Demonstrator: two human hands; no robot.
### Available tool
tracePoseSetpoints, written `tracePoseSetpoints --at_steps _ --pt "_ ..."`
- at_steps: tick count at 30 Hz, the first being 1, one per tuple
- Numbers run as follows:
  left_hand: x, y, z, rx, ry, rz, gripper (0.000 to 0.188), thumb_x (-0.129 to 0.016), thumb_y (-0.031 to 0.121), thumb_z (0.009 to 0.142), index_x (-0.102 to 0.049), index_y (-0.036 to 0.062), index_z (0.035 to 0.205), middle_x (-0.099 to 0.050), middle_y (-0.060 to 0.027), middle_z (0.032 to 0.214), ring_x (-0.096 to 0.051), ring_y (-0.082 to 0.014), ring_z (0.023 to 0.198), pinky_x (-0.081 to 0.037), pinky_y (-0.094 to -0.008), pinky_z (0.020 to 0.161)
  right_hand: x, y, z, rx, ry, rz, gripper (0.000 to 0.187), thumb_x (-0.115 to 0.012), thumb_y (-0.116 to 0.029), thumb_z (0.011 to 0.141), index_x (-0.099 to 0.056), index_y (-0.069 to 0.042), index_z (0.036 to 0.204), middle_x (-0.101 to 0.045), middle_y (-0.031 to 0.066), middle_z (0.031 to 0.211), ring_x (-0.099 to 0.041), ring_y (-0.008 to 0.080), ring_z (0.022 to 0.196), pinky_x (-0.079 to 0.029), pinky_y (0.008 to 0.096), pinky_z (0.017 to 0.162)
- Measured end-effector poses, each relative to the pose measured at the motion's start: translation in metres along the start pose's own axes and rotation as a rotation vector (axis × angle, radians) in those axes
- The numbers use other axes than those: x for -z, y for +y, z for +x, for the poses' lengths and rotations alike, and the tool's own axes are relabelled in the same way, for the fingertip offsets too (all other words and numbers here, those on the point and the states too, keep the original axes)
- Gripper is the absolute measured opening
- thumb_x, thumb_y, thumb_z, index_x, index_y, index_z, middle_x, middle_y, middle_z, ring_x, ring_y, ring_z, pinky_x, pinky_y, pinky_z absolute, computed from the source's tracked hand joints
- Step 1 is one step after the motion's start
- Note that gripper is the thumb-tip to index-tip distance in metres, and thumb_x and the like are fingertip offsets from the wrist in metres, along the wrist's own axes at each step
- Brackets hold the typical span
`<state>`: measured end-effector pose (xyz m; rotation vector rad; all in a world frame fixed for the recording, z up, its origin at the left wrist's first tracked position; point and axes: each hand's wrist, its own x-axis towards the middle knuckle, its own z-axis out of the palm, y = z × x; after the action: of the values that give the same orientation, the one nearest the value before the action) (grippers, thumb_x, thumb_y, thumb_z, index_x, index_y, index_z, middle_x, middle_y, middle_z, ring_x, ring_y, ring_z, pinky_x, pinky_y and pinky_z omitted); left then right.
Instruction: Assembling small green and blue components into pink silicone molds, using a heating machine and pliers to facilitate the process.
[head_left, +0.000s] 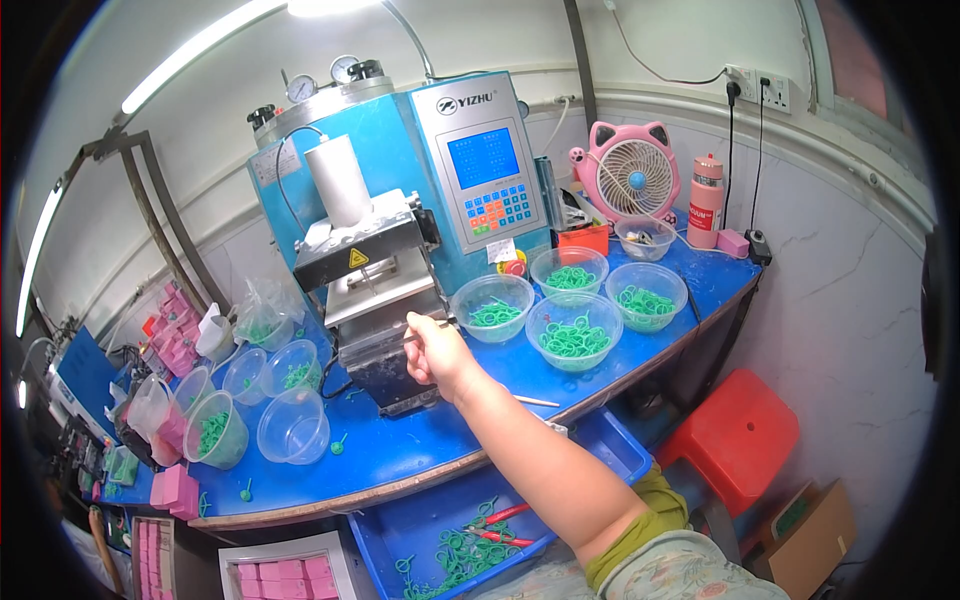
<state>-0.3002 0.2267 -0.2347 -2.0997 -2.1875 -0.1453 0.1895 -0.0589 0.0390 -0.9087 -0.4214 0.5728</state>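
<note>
While the right hand (437, 352) reaches out over the blue table (430, 450), its fingers are curled shut around a thin metal tool (428, 327). The tool's long axis runs nearly level, pointing left and slightly down from the fingertips toward the front of the blue machine (400, 200), just below the machine's metal press block (365, 255); its tip looks close to the dark lower part of the machine, though whether it touches cannot be told. The left hand is out of sight.

To the right of the hand stand four clear bowls (574, 330) holding green rings, grouped close together on the table. To the left of the machine are more clear bowls, some with green pieces, and one empty bowl (293, 427) near the table edge. A thin stick (535, 402) lies on the table just beside the forearm. Below the table, a blue tray (600, 445) holds green rings and red-handled pliers (497, 530). A pink fan (632, 172) stands at the back, a red stool (735, 435) to the right.
</note>
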Motion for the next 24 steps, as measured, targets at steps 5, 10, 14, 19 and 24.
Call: tracePoseSetpoints --at_steps 5,10,14,19,24 --pt "0.026 0.012 -0.026 -0.042 0.028 0.022 0.048 -0.033 0.034 0.089 -0.066 -0.0008 0.093 -0.064 -0.0213 0.095 -0.063 -0.0349 0.089 -0.051 -0.0466 0.074 -0.001 -0.001 -0.007 0.011 -0.005 0.002 0.043 -0.045 -0.038 0.090 -0.044 -0.009 0.058 -0.036 0.0005 0.044 -0.037 0.0127 0.035 -0.027 0.0255 0.036" --pt "0.019 0.005 -0.016 -0.061 0.014 0.004 0.049 -0.032 0.035 0.090 -0.065 -0.0015 0.091 -0.064 -0.0215 0.095 -0.064 -0.0350 0.085 -0.051 -0.0463 0.072 -0.002 -0.001 -0.013 0.038 -0.005 0.001 0.043 -0.044 -0.037 0.090 -0.044 -0.009 0.058 -0.036 0.0009 0.043 -0.038 0.0130 0.035 -0.028 0.0256 0.036" --pt "-0.001 -0.006 0.000 -0.075 0.016 0.042 0.044 -0.035 0.031 0.090 -0.063 -0.0026 0.095 -0.064 -0.0220 0.094 -0.064 -0.0349 0.084 -0.052 -0.0465 0.069 -0.001 -0.001 -0.012 0.034 -0.011 -0.006 0.044 -0.044 -0.037 0.090 -0.044 -0.008 0.058 -0.037 0.0010 0.043 -0.038 0.0130 0.035 -0.029 0.0257 0.036" --pt "-0.009 -0.009 -0.001 -0.131 0.023 0.104 0.038 -0.039 0.026 0.089 -0.060 -0.0039 0.099 -0.064 -0.0227 0.092 -0.064 -0.0348 0.082 -0.053 -0.0467 0.065 0.000 -0.001 -0.012 0.029 -0.021 0.005 0.044 -0.045 -0.037 0.090 -0.044 -0.008 0.057 -0.038 0.0014 0.043 -0.039 0.0129 0.035 -0.029 0.0254 0.036" --pt "0.000 -0.006 -0.008 -0.195 0.024 0.168 0.033 -0.042 0.021 0.088 -0.056 -0.0053 0.104 -0.063 -0.0234 0.091 -0.065 -0.0346 0.080 -0.053 -0.0469 0.062 -0.001 0.001 -0.014 0.052 -0.015 0.017 0.042 -0.045 -0.035 0.091 -0.046 -0.008 0.059 -0.040 0.0017 0.046 -0.038 0.0127 0.035 -0.030 0.0256 0.035"
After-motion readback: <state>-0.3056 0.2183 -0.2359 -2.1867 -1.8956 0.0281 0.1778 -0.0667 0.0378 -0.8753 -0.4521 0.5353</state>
